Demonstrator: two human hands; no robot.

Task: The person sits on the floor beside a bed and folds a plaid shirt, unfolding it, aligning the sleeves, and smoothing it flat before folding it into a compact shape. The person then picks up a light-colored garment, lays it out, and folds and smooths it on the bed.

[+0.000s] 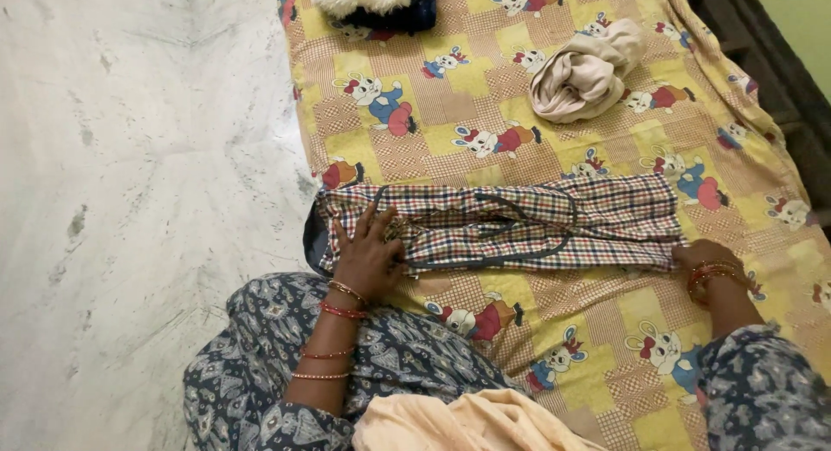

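Floor [130, 200]: pale grey, scuffed, filling the left side of the view beside the bed.
Left hand [370, 256]: lies palm down on the left end of the checked shirt, fingers [368, 219] spread and flat on the cloth; bangles sit on the wrist.
Checked shirt [519, 222]: folded into a long narrow strip, stretched crosswise over the bedsheet between the two hands; checks in red, white and dark blue, with a dark trim curving through the middle. Its left end hangs at the bed's edge.
Bedsheet [485, 96]: yellow, with checked patches and cartoon rabbits, spread over the bed.
Dark bundle [381, 5]: a dark blue and white fluffy thing at the top edge of the bedsheet, well apart from the shirt.
Beige cloth [584, 70]: crumpled in a heap on the bedsheet, above the shirt and apart from it.
Right hand [705, 265]: at the right end of the shirt, touching its lower corner; the fingers are turned away, so I cannot tell whether they pinch the cloth or only press on it.
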